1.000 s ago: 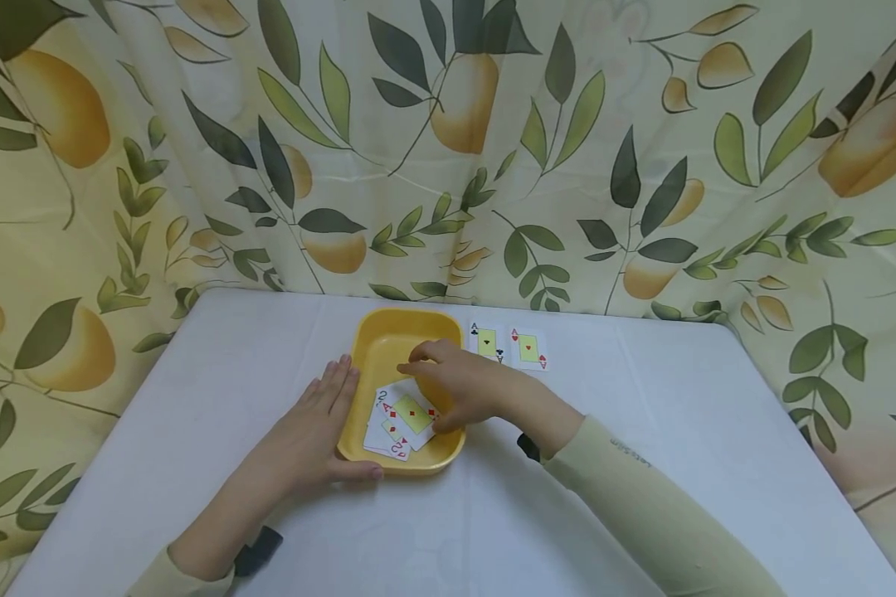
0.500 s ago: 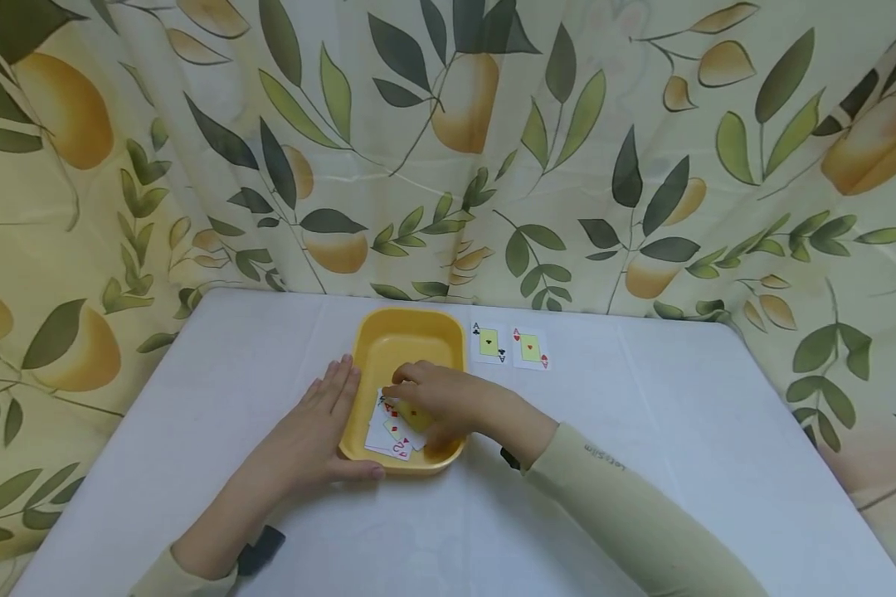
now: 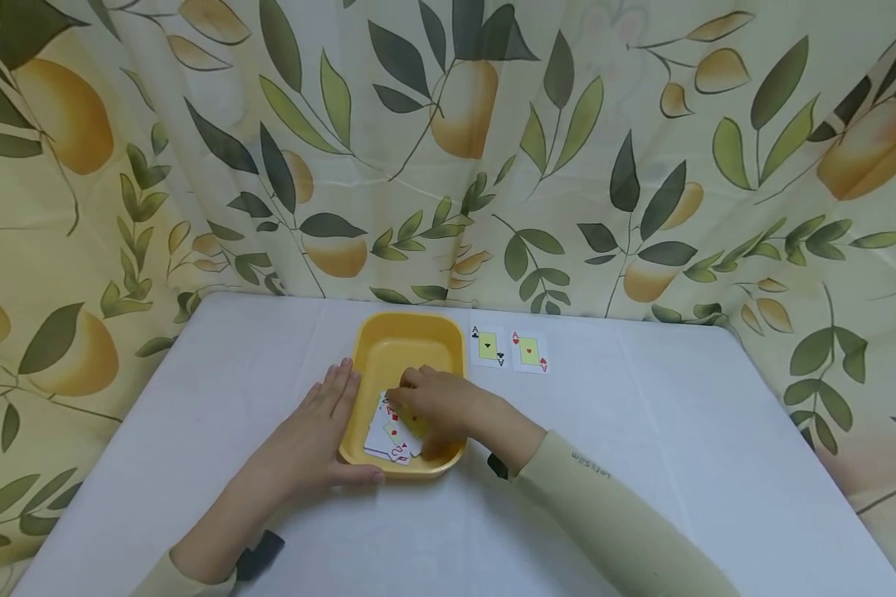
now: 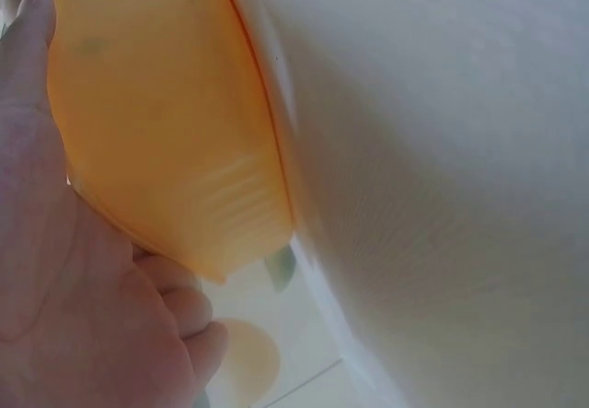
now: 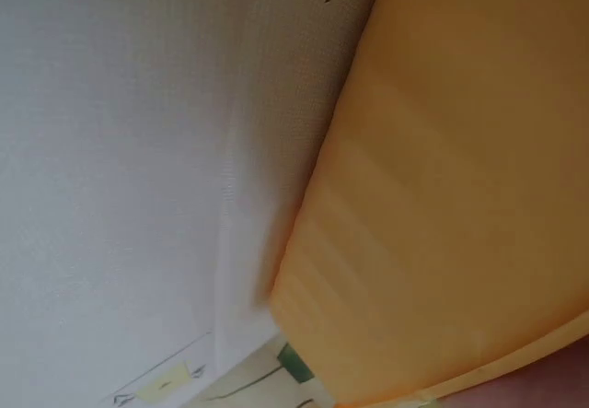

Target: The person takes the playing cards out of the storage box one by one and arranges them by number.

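Observation:
A yellow plastic tray [image 3: 399,352] stands on the white-covered table, with several playing cards in its near half. My left hand [image 3: 309,435] lies along the tray's left side, fingers straight, thumb at the near left corner. In the left wrist view its fingers touch the tray wall [image 4: 166,104]. Inside the tray, my right hand [image 3: 440,404] has its fingers curled over an ace of diamonds [image 3: 416,425] and pinches it; the hand covers part of that card. Beneath and left of it lies a two of diamonds [image 3: 383,438].
Behind the tray's right side, a black ace [image 3: 487,347] and an ace of hearts [image 3: 530,352] lie face up, side by side. White cloth [image 3: 642,414] covers the table, and a fruit-patterned curtain [image 3: 448,166] hangs at its far edge.
My right hand has come down and left over the ace of diamonds, and its fingers have drawn in around the card. The left hand stays at the tray's side.

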### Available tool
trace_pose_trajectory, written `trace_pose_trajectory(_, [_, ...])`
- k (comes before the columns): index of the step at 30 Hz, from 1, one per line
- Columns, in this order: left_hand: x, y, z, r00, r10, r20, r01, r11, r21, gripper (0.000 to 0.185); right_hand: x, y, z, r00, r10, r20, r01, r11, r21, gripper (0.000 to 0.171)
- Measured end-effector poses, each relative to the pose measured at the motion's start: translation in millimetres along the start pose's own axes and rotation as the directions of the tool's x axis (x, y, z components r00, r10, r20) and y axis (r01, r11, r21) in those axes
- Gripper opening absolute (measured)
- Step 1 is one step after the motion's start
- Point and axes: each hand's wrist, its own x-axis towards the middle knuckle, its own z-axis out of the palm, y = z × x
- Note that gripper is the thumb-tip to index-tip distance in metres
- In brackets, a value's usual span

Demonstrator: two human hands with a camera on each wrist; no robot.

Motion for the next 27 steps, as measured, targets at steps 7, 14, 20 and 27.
trace_pose_trajectory(7, [-1.6,-1.0,-4.4,1.0,-0.002,-0.021,0.001,1.0,-0.015,0.135,3,-2,-1,1.0,0.0,-0.029,-0.001,1.0,-0.021,0.086])
trace_pose_trajectory(14, [-3.9,-1.1,-0.8,1.0,-0.008,-0.015,0.008,1.0,-0.017,0.136,1,-5,1,0.998,-0.033,-0.047,0.031,0.999,-0.034,0.089])
trace_pose_trajectory(20, [-2.9,1.0,1.4,1.0,-0.013,0.001,0.013,1.0,-0.016,0.137,-4,-4,3,0.997,-0.03,-0.069,0.029,0.999,-0.02,0.09])
trace_pose_trajectory(27, [0.4,1.6,1.5,1.0,0.008,-0.01,-0.008,1.0,-0.002,0.136,-13,-1,-6,0.99,-0.024,-0.137,0.029,0.999,0.034,0.091])
